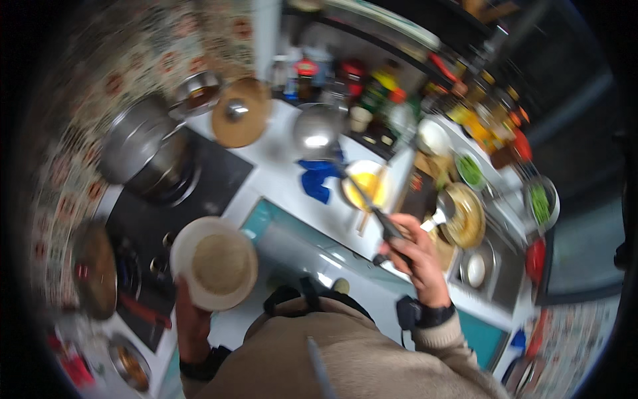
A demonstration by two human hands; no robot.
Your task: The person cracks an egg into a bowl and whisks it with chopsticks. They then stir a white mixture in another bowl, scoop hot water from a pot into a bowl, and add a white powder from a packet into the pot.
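Note:
My left hand [191, 316] grips a white bowl [180, 259] by its near side, in front of the hob. Inside the bowl is something pale beige [222, 264], too blurred to name. My right hand [421, 262] is closed around the black handle of a ladle [316, 127], whose round metal head reaches out over the white worktop. Beneath the ladle's shaft stand a bowl of yellow liquid that looks like beaten egg [361, 192], with chopsticks [366, 219] across it, and a crumpled blue cloth [316, 182].
A steel pot [144, 144] and a wok-like pan [94, 269] occupy the black hob [219, 174]. A round lid [244, 112] leans by the wall near seasoning bottles. On the right are bowls of chopped greens [468, 169], a glass lid or bowl [466, 214] and a sink [503, 269].

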